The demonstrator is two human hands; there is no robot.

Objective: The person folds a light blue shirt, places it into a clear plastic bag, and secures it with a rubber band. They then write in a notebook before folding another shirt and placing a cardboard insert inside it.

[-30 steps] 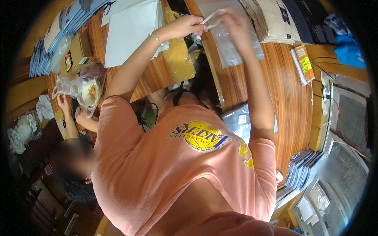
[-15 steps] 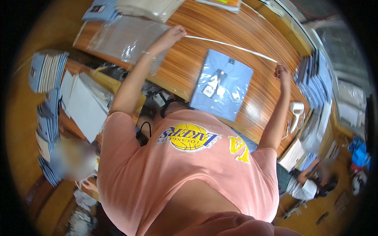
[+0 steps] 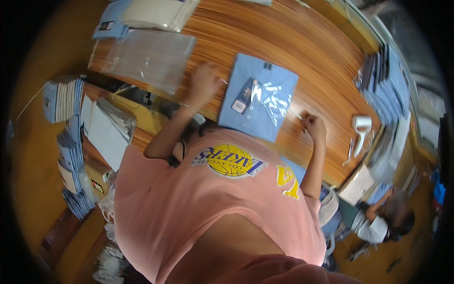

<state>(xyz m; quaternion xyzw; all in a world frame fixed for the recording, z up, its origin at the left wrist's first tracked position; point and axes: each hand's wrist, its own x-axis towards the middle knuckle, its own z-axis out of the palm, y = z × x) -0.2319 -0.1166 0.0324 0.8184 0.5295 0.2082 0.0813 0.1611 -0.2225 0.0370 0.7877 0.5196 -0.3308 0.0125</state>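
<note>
A folded light-blue shirt (image 3: 279, 94) in a clear plastic bag, with a dark tag on its front, lies on the wooden table before me. On its left side my left hand (image 3: 205, 86), a little blurred, pinches one end of a thin white strip (image 3: 225, 82). My right hand (image 3: 313, 125) is closed on the strip's other end at the shirt's right side. The middle of the strip is hidden and appears to pass beneath the shirt.
Clear plastic bags (image 3: 146, 57) lie at the table's left, below beige packs (image 3: 158, 14). Folded blue shirts (image 3: 385, 90) are stacked at the right, near a white-handled roller (image 3: 362, 128). More shirt stacks (image 3: 68, 102) stand at far left. A person (image 3: 373, 225) is at lower right.
Both hands have come down toward me and closer together, bringing the strip from beyond the shirt to its sides. Its taut middle no longer shows. A person at lower left is out of sight.
</note>
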